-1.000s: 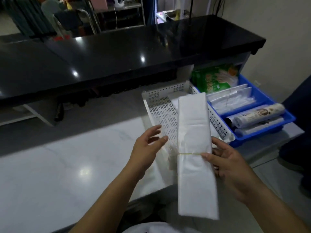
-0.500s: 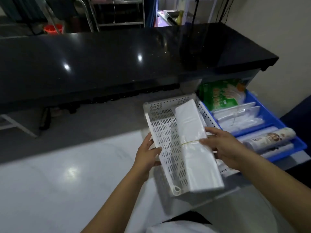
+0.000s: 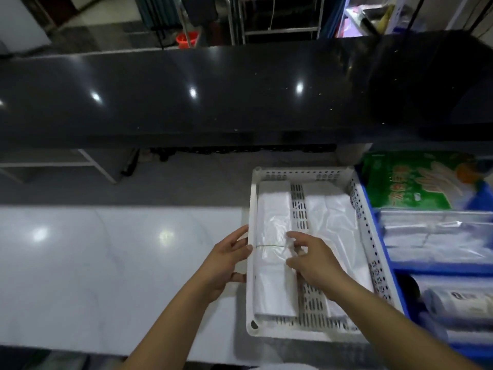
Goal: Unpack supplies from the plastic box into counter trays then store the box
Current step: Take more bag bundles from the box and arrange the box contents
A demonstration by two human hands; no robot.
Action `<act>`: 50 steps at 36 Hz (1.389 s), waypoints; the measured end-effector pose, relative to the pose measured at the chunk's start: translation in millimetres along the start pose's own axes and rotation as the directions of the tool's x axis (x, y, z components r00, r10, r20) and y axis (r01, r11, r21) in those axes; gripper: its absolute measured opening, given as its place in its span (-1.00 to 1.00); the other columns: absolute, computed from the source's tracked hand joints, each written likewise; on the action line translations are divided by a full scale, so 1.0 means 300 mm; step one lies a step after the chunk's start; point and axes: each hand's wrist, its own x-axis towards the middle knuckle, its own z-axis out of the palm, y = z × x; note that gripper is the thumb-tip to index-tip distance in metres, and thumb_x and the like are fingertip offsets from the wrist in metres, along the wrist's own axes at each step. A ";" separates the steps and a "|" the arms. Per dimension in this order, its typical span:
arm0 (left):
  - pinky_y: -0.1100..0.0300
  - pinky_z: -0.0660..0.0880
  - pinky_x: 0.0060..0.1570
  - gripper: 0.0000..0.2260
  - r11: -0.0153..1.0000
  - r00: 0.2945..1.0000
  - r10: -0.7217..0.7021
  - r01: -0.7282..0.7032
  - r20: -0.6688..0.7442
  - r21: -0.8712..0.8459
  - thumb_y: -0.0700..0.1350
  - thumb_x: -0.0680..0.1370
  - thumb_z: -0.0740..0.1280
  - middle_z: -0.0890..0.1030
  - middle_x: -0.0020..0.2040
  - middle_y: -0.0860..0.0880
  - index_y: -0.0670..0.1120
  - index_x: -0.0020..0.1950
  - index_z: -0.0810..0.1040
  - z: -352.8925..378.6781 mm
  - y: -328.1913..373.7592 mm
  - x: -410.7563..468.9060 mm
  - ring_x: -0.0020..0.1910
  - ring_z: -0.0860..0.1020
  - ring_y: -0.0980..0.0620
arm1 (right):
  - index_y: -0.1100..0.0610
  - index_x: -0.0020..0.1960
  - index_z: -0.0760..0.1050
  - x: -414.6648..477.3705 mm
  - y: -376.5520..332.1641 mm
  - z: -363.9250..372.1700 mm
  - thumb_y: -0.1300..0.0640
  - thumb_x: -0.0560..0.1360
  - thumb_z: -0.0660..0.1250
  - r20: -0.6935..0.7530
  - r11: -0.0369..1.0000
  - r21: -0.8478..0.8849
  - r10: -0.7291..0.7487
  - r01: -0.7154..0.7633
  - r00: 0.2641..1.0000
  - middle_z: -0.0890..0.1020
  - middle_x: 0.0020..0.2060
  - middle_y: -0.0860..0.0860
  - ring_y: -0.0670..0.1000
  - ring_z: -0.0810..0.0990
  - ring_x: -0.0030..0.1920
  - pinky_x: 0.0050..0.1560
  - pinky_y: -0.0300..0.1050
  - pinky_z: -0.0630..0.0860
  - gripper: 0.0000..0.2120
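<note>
A white perforated tray (image 3: 369,236) sits on the white counter. A long white bundle of plastic bags (image 3: 273,217), bound by a thin rubber band, lies flat along the tray's left side. A second white bag bundle (image 3: 330,217) lies on the tray's right side. My right hand (image 3: 312,260) rests on the banded bundle's right edge, fingers pinched at the band. My left hand (image 3: 226,260) grips the tray's left rim beside the bundle. The plastic box is not in view.
A blue tray (image 3: 437,268) at the right holds a green packet (image 3: 416,182), clear bag stacks (image 3: 437,236) and a labelled roll (image 3: 464,303). A raised black countertop (image 3: 213,97) runs across the back. The white counter (image 3: 106,263) stretches to the left.
The banded bundle went from being held upright above the counter down into the tray's left side, where it now lies flat. My left hand moved onto the tray's rim. The camera tilted downward.
</note>
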 end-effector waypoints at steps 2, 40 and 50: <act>-0.08 0.65 0.00 -0.64 1.000 0.999 -0.002 0.003 -0.033 0.019 -0.09 0.62 0.31 0.68 0.17 0.13 0.21 0.39 0.46 0.011 -0.003 -0.007 0.16 0.64 0.05 | -0.20 0.30 0.45 -0.001 0.007 0.001 0.20 0.40 0.42 0.022 0.999 -0.042 -0.025 0.026 0.999 0.56 0.14 -0.15 -0.06 0.57 0.14 0.09 -0.02 0.59 -0.45; 0.01 0.11 0.53 -0.34 0.834 0.745 0.119 0.283 -0.656 0.473 0.15 0.59 0.28 0.10 0.61 0.01 0.10 0.61 0.05 -0.713 -1.047 -1.152 0.59 0.05 0.00 | -0.15 0.50 0.23 -0.776 0.002 1.117 -0.23 0.52 0.27 0.717 0.464 -0.535 -0.191 0.706 0.670 0.23 0.53 -0.07 -0.04 0.12 0.53 0.49 -0.11 0.11 -0.41; 0.05 0.17 0.45 -0.35 0.900 0.534 -0.151 0.422 -0.832 0.107 0.13 0.55 0.34 0.21 0.58 -0.08 0.04 0.58 0.19 -0.925 -1.449 -1.417 0.53 0.19 -0.09 | -0.13 0.48 0.30 -0.884 -0.007 1.498 -0.25 0.48 0.29 0.848 0.284 -0.498 -0.038 0.819 0.529 0.34 0.48 -0.09 -0.07 0.27 0.48 0.42 -0.13 0.26 -0.40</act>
